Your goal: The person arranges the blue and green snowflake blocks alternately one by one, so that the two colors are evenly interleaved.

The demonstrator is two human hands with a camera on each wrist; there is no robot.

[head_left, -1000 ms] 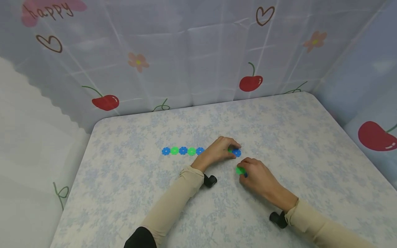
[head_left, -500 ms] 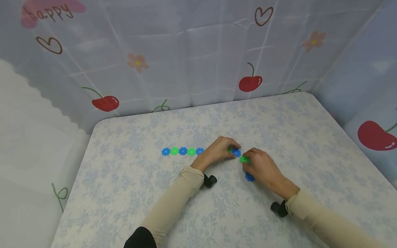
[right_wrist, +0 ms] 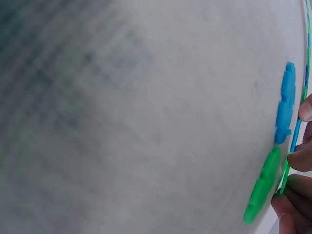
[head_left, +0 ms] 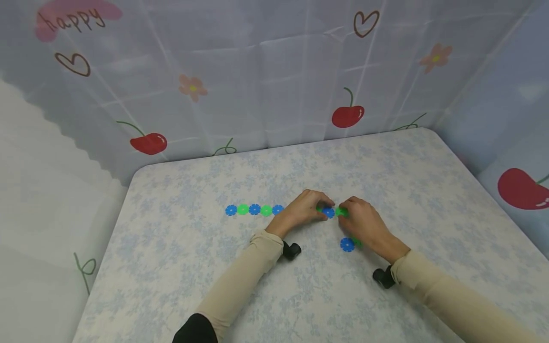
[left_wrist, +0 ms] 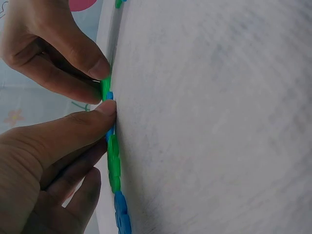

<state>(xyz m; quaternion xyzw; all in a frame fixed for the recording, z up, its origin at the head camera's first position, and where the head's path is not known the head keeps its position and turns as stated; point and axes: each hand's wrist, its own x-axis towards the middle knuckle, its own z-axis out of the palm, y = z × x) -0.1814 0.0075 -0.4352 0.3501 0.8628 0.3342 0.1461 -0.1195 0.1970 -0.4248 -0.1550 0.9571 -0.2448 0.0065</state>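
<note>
A row of blue and green notched plastic snowflake discs [head_left: 255, 209] lies across the table, partly hidden by my left hand [head_left: 300, 209]. That hand pinches the blue disc [head_left: 329, 213] at the row's right end between thumb and fingers. Close to its right edge, my right hand [head_left: 365, 224] pinches a green disc [head_left: 341, 211]. In the left wrist view the green disc [left_wrist: 106, 87] meets the edge of the blue one [left_wrist: 110, 127], both seen edge-on. Below the right hand lie a loose blue disc [head_left: 347, 244] and a loose green disc [head_left: 357, 242], the green partly covered.
The table [head_left: 171, 267] has a pale floral cover. A printed curtain [head_left: 266, 85] with cherries and hearts stands along its back edge, and another hangs at the right. A small black wrist camera [head_left: 291, 251] sits by the left sleeve, a second [head_left: 383, 277] by the right.
My right hand has carried its green disc up and to the right, to the row's end. The loose blue and green discs below it have come into sight. The left hand has stayed in place.
</note>
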